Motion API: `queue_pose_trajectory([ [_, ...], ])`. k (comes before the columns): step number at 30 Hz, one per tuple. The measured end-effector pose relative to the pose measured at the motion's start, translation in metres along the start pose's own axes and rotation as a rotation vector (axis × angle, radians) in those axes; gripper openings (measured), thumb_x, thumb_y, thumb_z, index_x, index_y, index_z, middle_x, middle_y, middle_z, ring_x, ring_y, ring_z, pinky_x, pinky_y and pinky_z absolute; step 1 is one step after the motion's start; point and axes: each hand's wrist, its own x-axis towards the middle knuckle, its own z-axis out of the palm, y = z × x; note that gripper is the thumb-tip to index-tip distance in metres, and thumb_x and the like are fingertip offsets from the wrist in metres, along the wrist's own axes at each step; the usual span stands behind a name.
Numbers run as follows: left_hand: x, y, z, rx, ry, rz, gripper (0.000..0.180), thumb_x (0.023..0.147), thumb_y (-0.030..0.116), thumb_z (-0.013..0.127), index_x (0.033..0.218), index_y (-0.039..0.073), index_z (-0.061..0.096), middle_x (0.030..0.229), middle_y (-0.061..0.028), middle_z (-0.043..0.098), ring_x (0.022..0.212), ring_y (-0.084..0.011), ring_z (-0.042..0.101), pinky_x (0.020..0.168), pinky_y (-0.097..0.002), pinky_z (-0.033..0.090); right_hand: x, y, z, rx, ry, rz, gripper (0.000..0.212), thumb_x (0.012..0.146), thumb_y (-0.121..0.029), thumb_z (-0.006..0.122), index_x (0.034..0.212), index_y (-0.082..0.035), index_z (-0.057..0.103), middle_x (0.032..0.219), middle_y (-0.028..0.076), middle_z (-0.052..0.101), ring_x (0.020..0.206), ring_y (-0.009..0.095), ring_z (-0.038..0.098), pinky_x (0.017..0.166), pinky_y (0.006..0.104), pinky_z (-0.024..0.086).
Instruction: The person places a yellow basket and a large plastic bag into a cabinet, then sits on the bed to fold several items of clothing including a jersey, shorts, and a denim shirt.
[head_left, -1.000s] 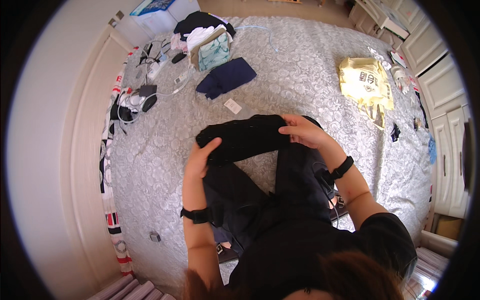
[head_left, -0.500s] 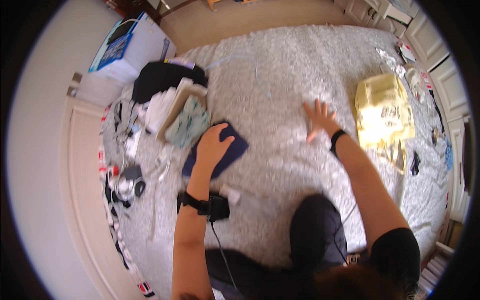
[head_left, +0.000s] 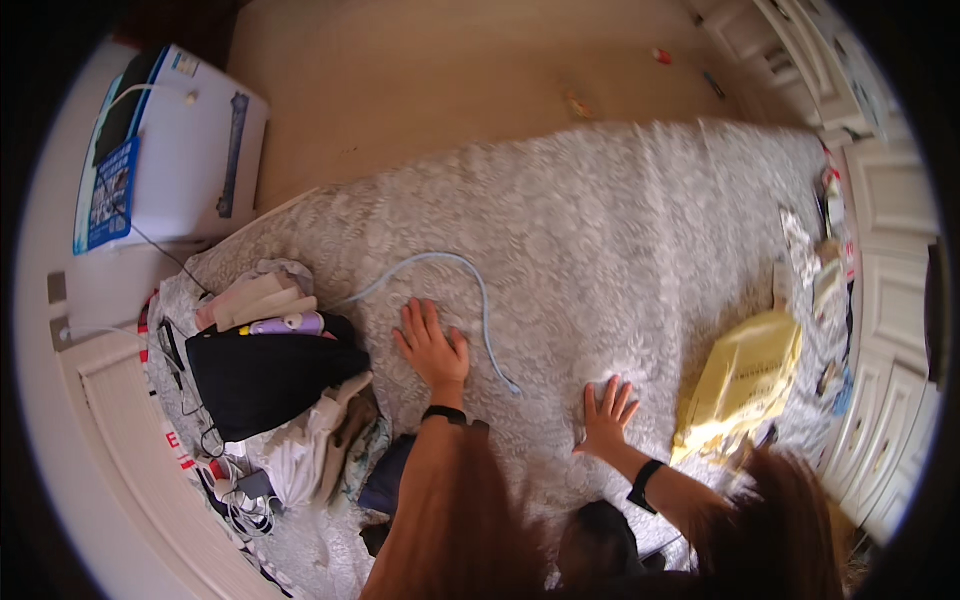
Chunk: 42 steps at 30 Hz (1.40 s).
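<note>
My left hand point(head_left: 434, 350) lies flat on a pale grey patterned bedspread point(head_left: 600, 250), fingers apart and holding nothing. Just right of it curves a light blue cord point(head_left: 484, 305), ending a little beyond the fingertips' side. Further right and nearer to me, my right hand point(head_left: 606, 418) also rests on the bedspread with spread fingers. A folded navy cloth point(head_left: 388, 478) sits beside my left forearm, partly hidden by it. To the right of my right hand stands a crumpled yellow bag point(head_left: 745, 375).
At the left edge lie a black cloth bundle point(head_left: 270, 380), folded white clothes point(head_left: 295, 460), a purple tube point(head_left: 290, 324) and tangled white cables point(head_left: 245, 510). A white box-like appliance point(head_left: 200, 140) stands beyond. Pale cabinets point(head_left: 890, 270) line the right side.
My left hand has left the navy cloth and moved forward onto the bedspread near the blue cord. The view has shifted forward; my right hand stays spread on the bedspread.
</note>
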Motion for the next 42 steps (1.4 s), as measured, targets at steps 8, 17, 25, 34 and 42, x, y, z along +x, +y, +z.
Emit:
queue_pose_trajectory([
  [8, -0.027, -0.144, -0.040, -0.122, -0.228, -0.095, 0.075, 0.109, 0.044, 0.058, 0.179, 0.017, 0.050, 0.193, -0.0116, 0.035, 0.180, -0.0361, 0.025, 0.144, -0.0665, 0.013, 0.196, -0.391, -0.302, 0.101, 0.241, -0.253, 0.176, 0.063, -0.048, 0.116, 0.192, -0.036, -0.004, 0.194, 0.033, -0.015, 0.174, 0.068, -0.015, 0.120, 0.1013, 0.011],
  [17, -0.032, -0.318, -0.061, -0.307, -0.292, -0.173, 0.074, 0.106, 0.047, 0.059, 0.176, 0.024, 0.056, 0.188, -0.0035, 0.044, 0.175, -0.0283, 0.034, 0.141, -0.0625, 0.020, 0.218, -0.764, -0.270, -0.016, 0.101, 0.043, 0.198, 0.055, -0.057, 0.119, 0.187, -0.028, -0.026, 0.187, 0.033, -0.040, 0.171, 0.064, -0.032, 0.122, 0.0993, 0.007],
  [25, -0.042, -0.369, -0.036, -0.413, -0.325, -0.248, 0.069, 0.105, 0.047, 0.058, 0.170, 0.025, 0.063, 0.185, 0.0001, 0.052, 0.171, -0.0210, 0.044, 0.141, -0.0538, 0.018, 0.272, -0.851, -0.232, -0.244, 0.127, 0.350, 0.206, 0.051, -0.050, 0.122, 0.182, -0.034, -0.037, 0.188, 0.028, -0.041, 0.173, 0.061, -0.030, 0.128, 0.0938, 0.014],
  [34, -0.052, -0.353, -0.019, -0.329, -0.242, -0.177, 0.069, 0.107, 0.050, 0.058, 0.173, 0.029, 0.061, 0.186, 0.0001, 0.050, 0.171, -0.0247, 0.043, 0.138, -0.0569, 0.024, 0.273, -0.821, -0.234, -0.104, 0.061, 0.324, 0.211, 0.046, -0.053, 0.122, 0.181, -0.031, -0.039, 0.186, 0.032, -0.042, 0.171, 0.064, -0.032, 0.125, 0.0976, 0.012],
  [42, -0.069, -0.333, -0.025, -0.340, -0.219, -0.202, 0.077, 0.104, 0.049, 0.061, 0.178, 0.029, 0.053, 0.188, -0.0001, 0.049, 0.172, -0.0264, 0.044, 0.139, -0.0581, 0.026, 0.260, -0.805, -0.228, -0.122, 0.047, 0.250, 0.209, 0.048, -0.048, 0.123, 0.182, -0.031, -0.037, 0.185, 0.033, -0.044, 0.170, 0.067, -0.032, 0.125, 0.0975, 0.016],
])
